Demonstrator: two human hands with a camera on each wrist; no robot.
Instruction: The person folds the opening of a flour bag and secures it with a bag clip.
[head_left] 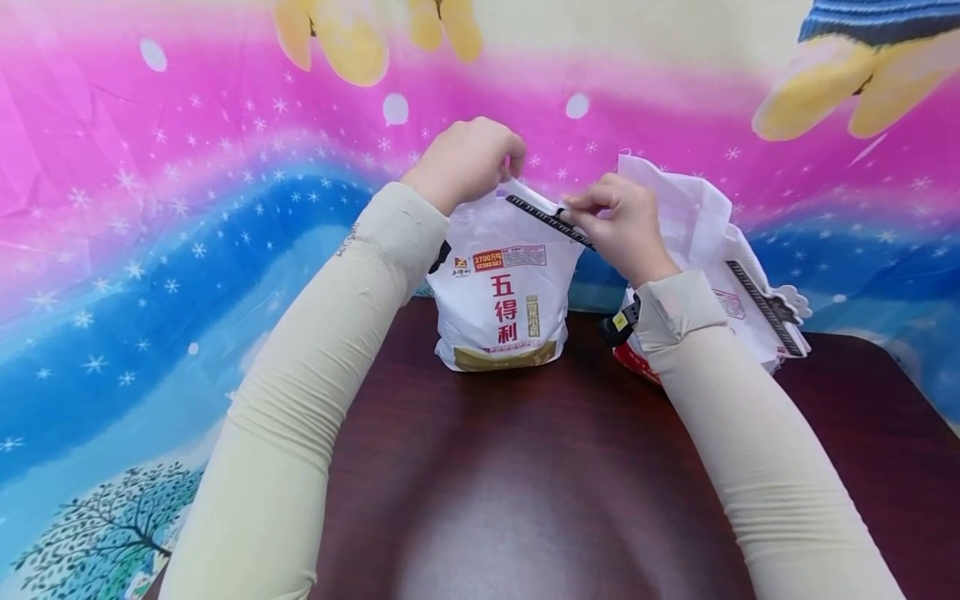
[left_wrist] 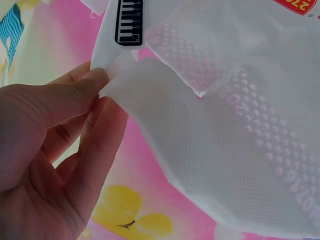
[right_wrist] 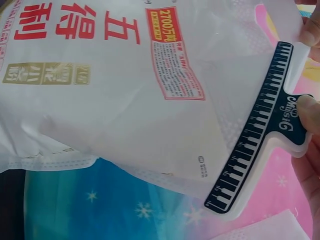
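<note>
A white flour bag (head_left: pixel 502 308) with red characters stands on the table. My left hand (head_left: pixel 472 162) pinches its top corner between thumb and fingers, and in the left wrist view that corner of the bag (left_wrist: pixel 200 150) hangs as a loose flap. A long white clip with a black piano-key strip (right_wrist: pixel 250 135) lies slantwise across the bag's top edge. My right hand (head_left: pixel 626 225) grips the clip's handle between thumb and fingers. How far the clip's jaws stand apart is hidden. In the left wrist view, the clip's end (left_wrist: pixel 129 22) is close to my left fingertips.
To the right stands a second white bag (head_left: pixel 697 208), with a similar piano-key clip (head_left: pixel 768 308) on its side. Both bags are near the back of the dark wooden table (head_left: pixel 525 467). A colourful printed cloth (head_left: pixel 225 167) hangs close behind them.
</note>
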